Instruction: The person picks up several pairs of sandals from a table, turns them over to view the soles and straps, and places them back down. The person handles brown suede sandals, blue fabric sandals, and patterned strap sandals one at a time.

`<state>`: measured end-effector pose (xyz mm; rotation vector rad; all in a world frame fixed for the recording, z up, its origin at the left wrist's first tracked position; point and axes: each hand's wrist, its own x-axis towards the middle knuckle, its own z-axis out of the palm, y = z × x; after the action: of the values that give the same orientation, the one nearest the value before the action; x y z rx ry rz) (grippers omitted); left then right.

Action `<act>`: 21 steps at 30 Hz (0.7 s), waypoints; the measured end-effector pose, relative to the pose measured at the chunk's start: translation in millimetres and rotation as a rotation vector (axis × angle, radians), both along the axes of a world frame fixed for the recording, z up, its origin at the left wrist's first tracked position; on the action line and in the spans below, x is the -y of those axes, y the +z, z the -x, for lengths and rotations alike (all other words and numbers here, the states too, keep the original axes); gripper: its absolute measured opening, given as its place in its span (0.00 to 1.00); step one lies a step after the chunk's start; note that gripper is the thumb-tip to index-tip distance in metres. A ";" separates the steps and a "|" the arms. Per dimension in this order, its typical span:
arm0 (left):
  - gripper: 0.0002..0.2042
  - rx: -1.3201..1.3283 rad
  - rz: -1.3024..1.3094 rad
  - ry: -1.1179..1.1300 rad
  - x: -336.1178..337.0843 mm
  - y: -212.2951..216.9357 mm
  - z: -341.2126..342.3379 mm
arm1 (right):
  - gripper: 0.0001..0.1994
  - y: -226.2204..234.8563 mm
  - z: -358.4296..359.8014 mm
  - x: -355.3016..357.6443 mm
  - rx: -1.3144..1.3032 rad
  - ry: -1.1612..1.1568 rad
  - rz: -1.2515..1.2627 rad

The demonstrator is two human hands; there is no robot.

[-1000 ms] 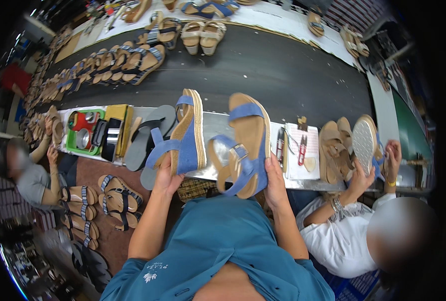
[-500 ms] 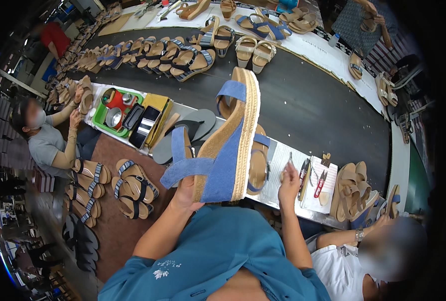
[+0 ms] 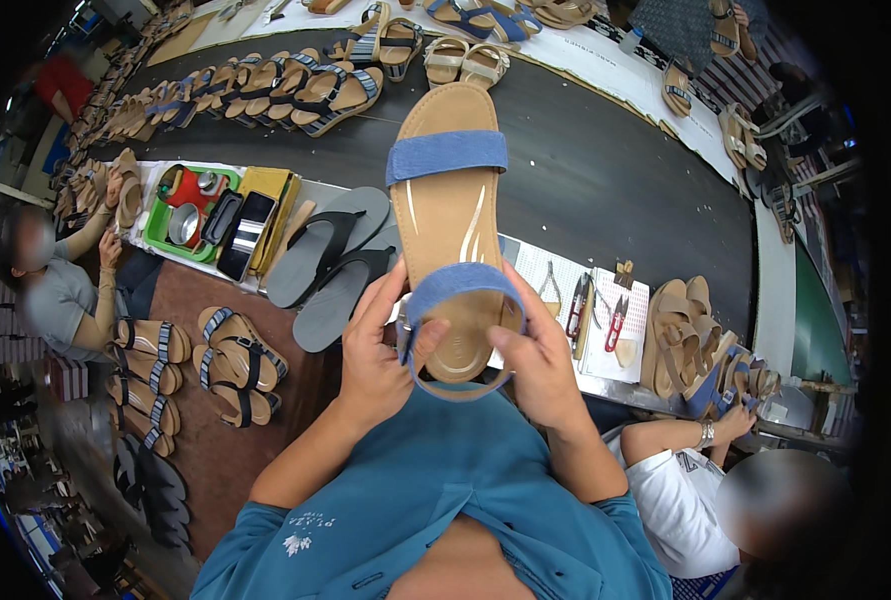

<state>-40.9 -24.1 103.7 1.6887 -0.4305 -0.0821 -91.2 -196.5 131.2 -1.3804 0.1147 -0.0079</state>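
Note:
A blue-strapped sandal (image 3: 443, 220) with a tan footbed is held up in front of me, its toe end pointing away and its footbed facing me. My left hand (image 3: 378, 347) grips the heel end from the left, with the thumb on the inside by the ankle strap. On the other side my right hand (image 3: 540, 350) grips the same heel end, its thumb also at the strap. Behind the sandal, a pair of grey flip-flops (image 3: 317, 250) with black straps lies to the left. Thread snips with red handles (image 3: 616, 322) lie on a white sheet to the right.
A dark conveyor belt (image 3: 605, 180) runs beyond the bench, with rows of sandals on it. At left is a green tray (image 3: 147, 232) of small containers beside a phone (image 3: 247, 235). Beige sandals (image 3: 673, 325) stand at right. Co-workers sit on both sides.
The sandal has turned from a side view to show its footbed. My right hand has come from above the tools to grip it, joining the left.

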 end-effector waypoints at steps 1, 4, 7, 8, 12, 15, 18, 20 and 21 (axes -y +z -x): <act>0.35 -0.089 0.103 -0.022 -0.1 -0.7 -0.2 | 0.31 0.8 2.1 4.2 0.011 0.031 0.065; 0.35 -0.280 0.268 -0.074 -5.7 -0.5 -3.8 | 0.31 6.5 7.5 11.6 0.020 0.107 0.207; 0.34 -0.319 0.375 -0.106 -5.4 1.2 -5.5 | 0.32 15.0 8.7 11.2 -0.013 0.122 0.250; 0.33 -0.316 0.370 -0.111 -6.5 0.5 -5.9 | 0.32 17.4 8.8 10.5 -0.022 0.126 0.263; 0.31 -0.264 0.346 -0.102 -11.5 -8.3 -4.9 | 0.35 13.2 7.4 4.0 0.063 0.080 0.257; 0.29 -0.252 0.328 -0.054 -11.1 -3.1 1.0 | 0.38 17.5 7.9 -3.9 0.014 0.068 0.188; 0.28 -0.258 0.338 -0.016 -9.2 4.7 2.0 | 0.41 15.6 10.9 -15.0 -0.032 0.028 0.053; 0.27 -0.202 0.342 -0.025 -8.5 7.3 0.8 | 0.42 14.0 12.6 -17.6 -0.033 0.014 0.003; 0.27 -0.175 0.346 -0.034 -8.7 8.0 -0.2 | 0.42 10.0 11.8 -15.9 0.026 0.027 0.007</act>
<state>-40.7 -15.3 111.7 1.3216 -0.3207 -0.1689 -103.0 -180.6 141.2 -1.3878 0.0747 -0.0040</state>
